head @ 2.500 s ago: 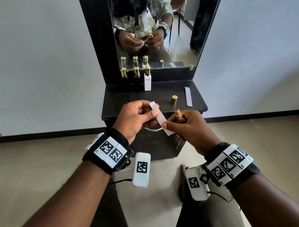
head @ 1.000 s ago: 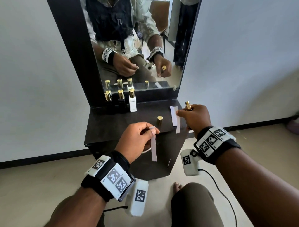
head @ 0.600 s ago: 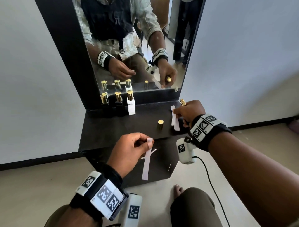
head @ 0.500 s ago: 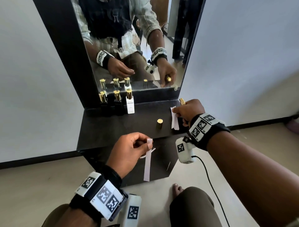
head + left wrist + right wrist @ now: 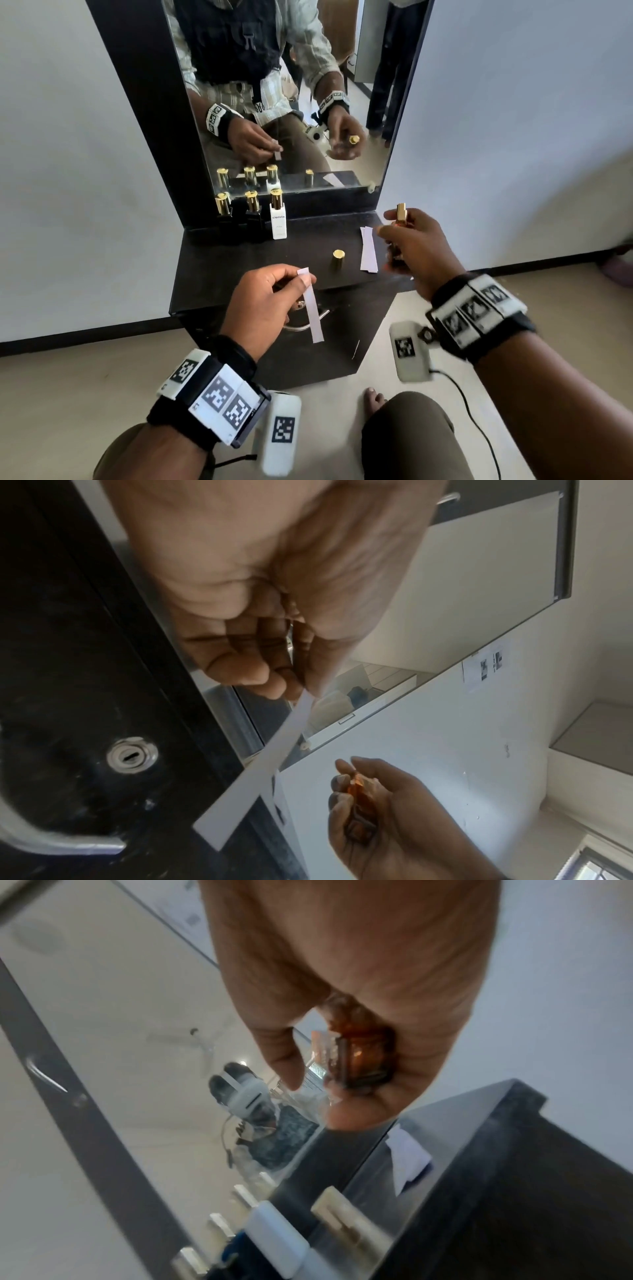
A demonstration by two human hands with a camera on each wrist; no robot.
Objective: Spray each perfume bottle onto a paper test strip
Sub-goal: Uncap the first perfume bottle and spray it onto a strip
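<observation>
My left hand [image 5: 301, 279] pinches the top end of a white paper test strip [image 5: 314, 313], which hangs down in front of the black dresser's edge. In the left wrist view the test strip [image 5: 260, 767] slants down from my fingers. My right hand [image 5: 390, 226] grips an uncapped amber perfume bottle [image 5: 400, 212] with a gold sprayer, held upright above the dresser's right end. The amber bottle [image 5: 363, 1056] lies in my curled fingers. Its gold cap [image 5: 338, 258] stands on the top. Used strips [image 5: 368, 250] lie beside it.
Two dark bottles [image 5: 222, 209] [image 5: 252, 205] and a white bottle [image 5: 277, 216], all gold-capped, stand at the back left against the mirror [image 5: 291, 85]. The black dresser top [image 5: 239, 267] ends just right of the strips. A metal drawer handle [image 5: 301, 327] and a keyhole [image 5: 131, 754] sit below.
My right hand laid a strip beside the one on the dresser and has lifted away with the bottle. My left hand keeps its strip hanging, barely moved.
</observation>
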